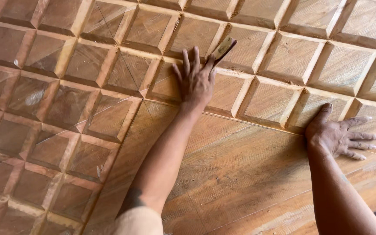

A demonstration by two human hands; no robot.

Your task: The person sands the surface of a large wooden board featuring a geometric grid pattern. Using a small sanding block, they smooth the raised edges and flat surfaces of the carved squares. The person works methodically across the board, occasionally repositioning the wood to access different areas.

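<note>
A left hand [196, 80] lies fingers spread on a carved wooden panel [88, 109], thumb and forefinger pinching a small flat scraper [223, 48] whose blade rests on a raised rib just beyond the fingertips. Pale sawdust [240, 69] lies beside the blade. Well apart, the right hand [338, 135] presses flat and empty on smooth boards [240, 174].

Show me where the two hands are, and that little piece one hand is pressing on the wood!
left hand [195, 82], head view, on the back of the hand.
right hand [334, 135], head view, on the back of the hand.
small flat piece [223, 48], head view, on its middle, past the fingers.
</note>
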